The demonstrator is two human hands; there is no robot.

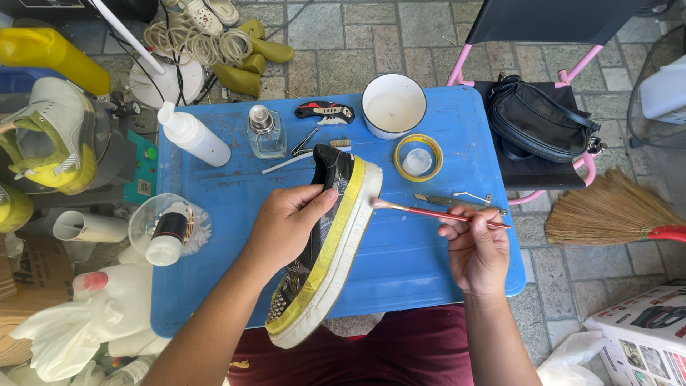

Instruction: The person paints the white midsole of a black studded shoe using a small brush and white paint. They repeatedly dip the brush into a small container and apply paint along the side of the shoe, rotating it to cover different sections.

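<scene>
My left hand (pixel 286 225) grips a dark sneaker (pixel 325 243) from its upper side, holding it on edge over the blue table (pixel 429 271). Yellow masking tape runs along the shoe above its white sole. My right hand (pixel 475 250) holds a thin red-handled paintbrush (pixel 436 212); its bristle tip touches the white sole near the shoe's far end. A white bowl of white paint (pixel 393 105) stands at the table's far side, with a roll of yellow tape (pixel 418 157) just in front of it.
On the table lie a white squeeze bottle (pixel 193 134), a glass bottle (pixel 266 132), a utility knife (pixel 325 111), clippers (pixel 304 143) and a small metal tool (pixel 457 202). A pink chair with a black bag (pixel 539 118) stands right, a broom (pixel 614 211) beside it. Clutter fills the left.
</scene>
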